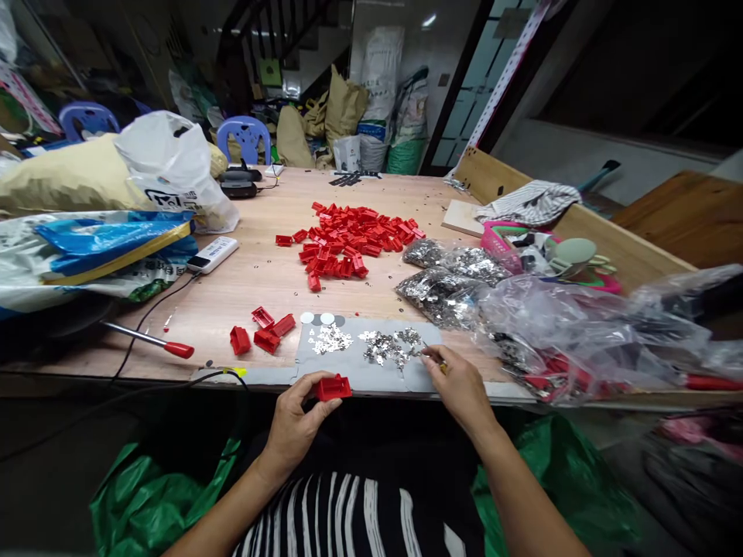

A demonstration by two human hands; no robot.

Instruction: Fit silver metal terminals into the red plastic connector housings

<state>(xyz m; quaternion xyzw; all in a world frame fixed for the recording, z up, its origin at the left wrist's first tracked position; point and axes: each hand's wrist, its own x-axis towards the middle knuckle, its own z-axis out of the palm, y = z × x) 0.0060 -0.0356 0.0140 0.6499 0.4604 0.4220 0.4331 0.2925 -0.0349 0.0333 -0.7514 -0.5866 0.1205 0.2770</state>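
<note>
My left hand [300,422] grips a small red plastic housing [335,387] between thumb and fingers, just off the table's front edge. My right hand [461,387] is closed around a thin tool [443,367] with a yellowish part, perhaps tweezers; most of it is hidden by the fingers. The tool's tip is beside a scatter of small metal pieces [386,352] on a grey mat [348,377]. Left of these lies a pile of flatter silvery pieces [330,338]. Several loose red housings [267,340] rest to the left of the mat.
A large heap of red housings [354,236] occupies the table's middle. Clear bags of metal parts [441,294] and crumpled plastic [551,317] lie on the right. A red-tipped lever [177,350], a white power bank [213,254] and stuffed sacks [87,178] stand left.
</note>
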